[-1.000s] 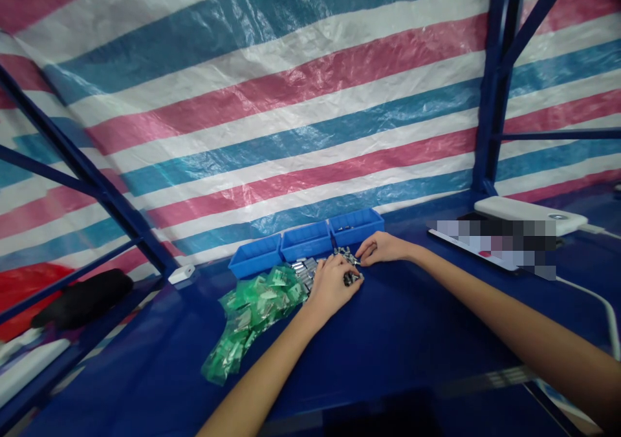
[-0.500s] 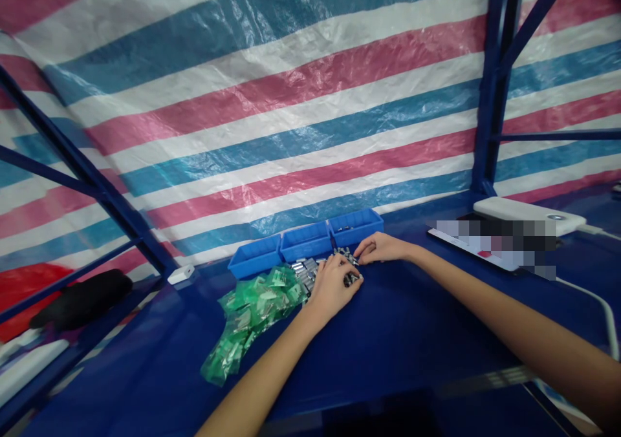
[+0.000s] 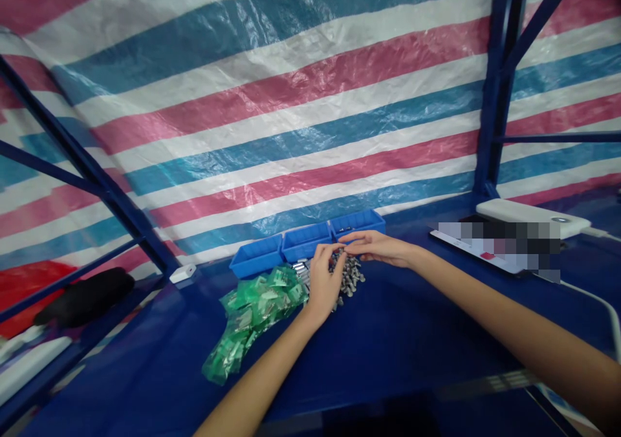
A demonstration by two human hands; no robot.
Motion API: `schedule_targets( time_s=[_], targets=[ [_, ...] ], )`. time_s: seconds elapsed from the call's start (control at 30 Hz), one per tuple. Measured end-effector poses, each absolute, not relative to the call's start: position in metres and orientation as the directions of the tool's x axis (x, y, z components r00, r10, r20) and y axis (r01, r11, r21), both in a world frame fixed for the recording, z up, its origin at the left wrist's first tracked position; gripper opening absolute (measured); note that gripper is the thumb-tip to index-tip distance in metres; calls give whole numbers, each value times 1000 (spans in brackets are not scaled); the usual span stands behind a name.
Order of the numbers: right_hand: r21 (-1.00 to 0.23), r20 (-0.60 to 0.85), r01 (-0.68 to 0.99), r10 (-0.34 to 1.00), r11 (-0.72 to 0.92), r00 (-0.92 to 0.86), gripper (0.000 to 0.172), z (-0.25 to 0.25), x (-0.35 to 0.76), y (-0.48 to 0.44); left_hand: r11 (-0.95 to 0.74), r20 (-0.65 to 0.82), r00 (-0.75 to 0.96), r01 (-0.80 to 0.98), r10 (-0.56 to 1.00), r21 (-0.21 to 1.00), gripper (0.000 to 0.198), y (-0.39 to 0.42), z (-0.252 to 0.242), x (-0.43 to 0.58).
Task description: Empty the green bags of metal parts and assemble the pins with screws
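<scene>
My left hand (image 3: 324, 285) is over a pile of small silvery metal parts (image 3: 352, 277), its thumb and fingers brought together at the tips. From the right, my right hand (image 3: 381, 248) meets it with fingers pinched close to the left fingertips. Whatever is between the fingertips is too small to make out. Shiny metal cylinders (image 3: 301, 270) lie just left of my left hand, partly hidden by it. Beside them is a heap of green clear plastic bags (image 3: 257, 308) with pieces inside.
Three blue bins, left (image 3: 255, 266), middle (image 3: 306, 249) and right (image 3: 363, 230), stand in a row behind the pile. A white adapter (image 3: 183, 273) sits at left. At right are a phone-like device (image 3: 478, 256), a white power bank (image 3: 533, 217) and a cable on the blue table (image 3: 412, 333).
My left hand has lifted off the parts and drawn its fingers together. The right hand has moved left to meet it, and more of the metal pile shows.
</scene>
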State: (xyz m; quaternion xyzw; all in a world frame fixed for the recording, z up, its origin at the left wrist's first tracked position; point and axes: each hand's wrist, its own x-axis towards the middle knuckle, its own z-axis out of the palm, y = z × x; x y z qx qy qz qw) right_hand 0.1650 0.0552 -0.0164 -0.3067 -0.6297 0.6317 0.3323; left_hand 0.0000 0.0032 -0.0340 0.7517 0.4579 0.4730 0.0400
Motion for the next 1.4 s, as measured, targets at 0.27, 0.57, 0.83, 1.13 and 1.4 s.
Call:
schedule_targets(
  time_s=[0.27,0.57,0.83,1.13,1.4],
  targets=[
    [-1000,31,-11,840,29,-542,39,-21,162,56,-579,704,71,630,707,517,18,2,-32,0],
    [-999,18,25,780,43,-625,30,-23,161,53,-566,690,75,638,720,522,21,3,-33,-1],
    [-997,7,48,722,55,-691,29,-23,163,55,-585,700,93,632,708,508,20,5,-32,-1],
    [-997,-4,59,723,52,-691,26,-19,164,52,-582,652,137,611,746,537,25,7,-33,0],
    [-997,-4,59,746,48,-666,30,-20,162,54,-585,666,136,624,734,518,21,7,-34,-2]
  ],
)
